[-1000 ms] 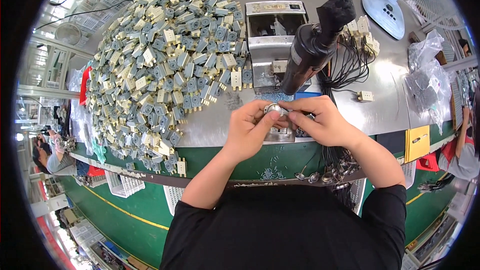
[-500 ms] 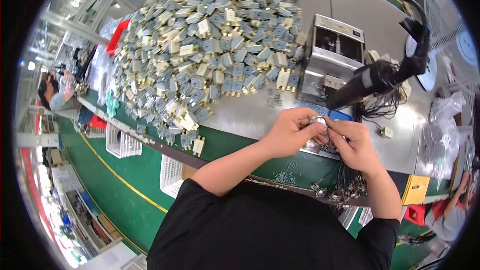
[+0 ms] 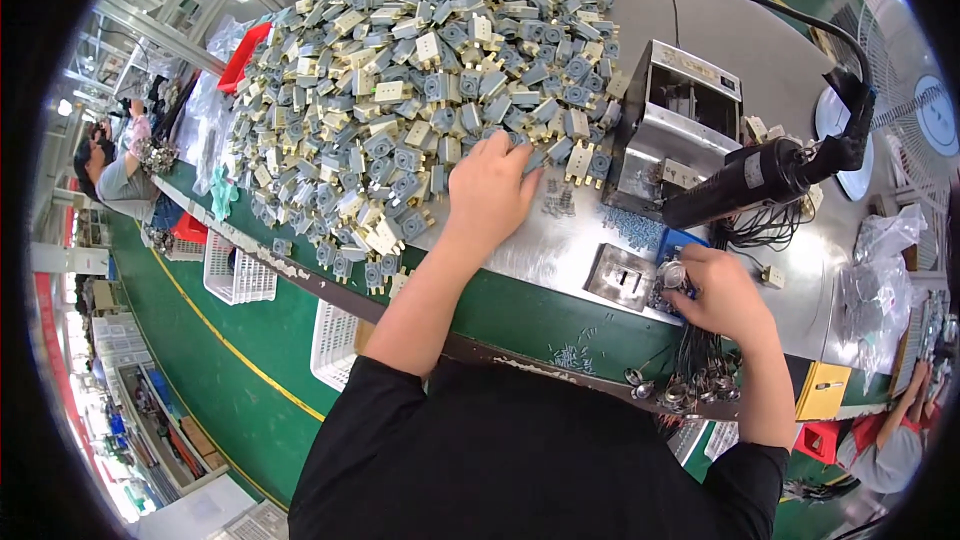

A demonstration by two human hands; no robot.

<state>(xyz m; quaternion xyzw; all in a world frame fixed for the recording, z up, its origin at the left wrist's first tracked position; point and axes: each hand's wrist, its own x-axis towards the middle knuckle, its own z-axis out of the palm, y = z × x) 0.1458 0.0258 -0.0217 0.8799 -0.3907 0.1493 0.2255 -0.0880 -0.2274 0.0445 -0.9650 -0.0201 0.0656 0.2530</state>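
- My left hand has left the right and gone forward, fingers spread on the near edge of the grey-and-cream parts heap (directly ahead, on the tabletop).
- My right hand pinches a small round metal part, well apart.

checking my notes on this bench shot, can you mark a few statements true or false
1. The left hand rests on the edge of the pile of grey and cream parts. True.
2. The right hand holds a small round metal piece. True.
3. Both hands meet at the middle of the bench. False: they are apart, the left at the pile, the right near the blue tray.
4. The black power tool is in the right hand. False: it hangs above the bench, unheld.
5. The metal box sits right of the pile. True.
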